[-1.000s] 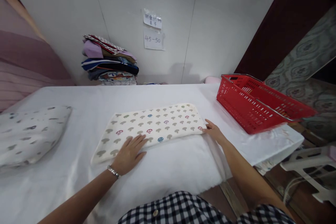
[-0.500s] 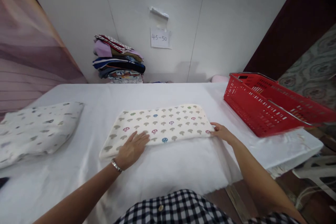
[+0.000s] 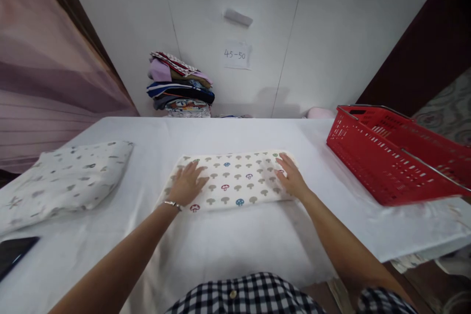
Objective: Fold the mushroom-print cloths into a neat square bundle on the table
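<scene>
A cream cloth printed with mushrooms (image 3: 235, 179) lies folded into a long flat strip on the white-covered table (image 3: 235, 235). My left hand (image 3: 187, 184) rests on its left part with fingers spread, a silver bracelet at the wrist. On the right end of the cloth lies my right hand (image 3: 292, 176), its fingers apart and flat. Neither hand grips the fabric.
A second folded white printed cloth (image 3: 73, 181) lies to the left, with a dark phone (image 3: 16, 252) nearer me. A red plastic basket (image 3: 393, 157) stands at the right edge. Stacked folded clothes (image 3: 180, 83) sit at the back against the wall.
My left hand has moved up the cloth from its front edge. My right hand has gone from holding the right corner to lying flat on top. The view has shifted slightly left.
</scene>
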`<state>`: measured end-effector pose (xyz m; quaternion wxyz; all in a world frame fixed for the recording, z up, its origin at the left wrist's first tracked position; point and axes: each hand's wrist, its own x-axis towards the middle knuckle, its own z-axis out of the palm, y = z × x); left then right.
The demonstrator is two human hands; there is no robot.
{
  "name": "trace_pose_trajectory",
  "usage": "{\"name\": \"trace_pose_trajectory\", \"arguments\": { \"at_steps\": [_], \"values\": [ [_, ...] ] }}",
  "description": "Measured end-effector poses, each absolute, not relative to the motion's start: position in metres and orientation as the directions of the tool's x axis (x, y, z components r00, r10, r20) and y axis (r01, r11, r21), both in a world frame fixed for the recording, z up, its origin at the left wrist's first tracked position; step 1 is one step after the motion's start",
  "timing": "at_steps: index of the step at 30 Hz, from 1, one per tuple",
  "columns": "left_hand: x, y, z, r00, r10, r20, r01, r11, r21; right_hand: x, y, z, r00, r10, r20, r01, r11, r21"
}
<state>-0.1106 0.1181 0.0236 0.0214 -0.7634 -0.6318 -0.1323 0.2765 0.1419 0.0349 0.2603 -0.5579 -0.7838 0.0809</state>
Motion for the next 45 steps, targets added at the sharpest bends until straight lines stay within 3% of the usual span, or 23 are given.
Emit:
{"name": "trace_pose_trajectory", "arguments": {
  "at_steps": [5,8,14,18,21,23,27,33,45],
  "values": [
    [-0.132,0.135,0.007,-0.154,0.987,0.054,0.978,0.144,0.151,0.283,0.182,0.011,-0.151,0.982,0.117,0.958,0.175,-0.227],
    [-0.135,0.133,0.001,-0.153,0.988,0.022,0.970,0.146,0.193,0.298,0.192,-0.006,-0.075,0.996,0.038,0.983,0.080,-0.168],
    [-0.132,0.129,0.003,-0.177,0.984,-0.005,0.963,0.175,0.206,0.300,0.190,-0.012,-0.071,0.997,0.025,0.992,0.073,-0.101],
    [-0.135,0.137,0.012,-0.217,0.976,0.005,0.951,0.210,0.227,0.298,0.191,-0.001,-0.109,0.986,0.127,0.978,0.129,-0.161],
    [-0.131,0.151,0.021,-0.179,0.977,0.118,0.964,0.150,0.218,0.295,0.204,0.007,-0.125,0.948,0.293,0.958,0.192,-0.211],
    [-0.124,0.166,0.023,-0.072,0.984,0.165,0.978,0.037,0.205,0.292,0.218,0.009,-0.146,0.935,0.324,0.950,0.224,-0.216],
    [-0.110,0.200,0.017,0.109,0.978,0.175,0.968,-0.145,0.204,0.287,0.247,0.006,-0.204,0.943,0.263,0.941,0.263,-0.214],
    [-0.107,0.228,0.005,0.206,0.948,0.243,0.936,-0.263,0.232,0.293,0.261,0.006,-0.198,0.954,0.226,0.931,0.255,-0.262],
    [-0.110,0.234,0.011,0.225,0.955,0.194,0.884,-0.283,0.371,0.296,0.260,0.017,-0.284,0.943,0.175,0.870,0.330,-0.366]
  ]
}}
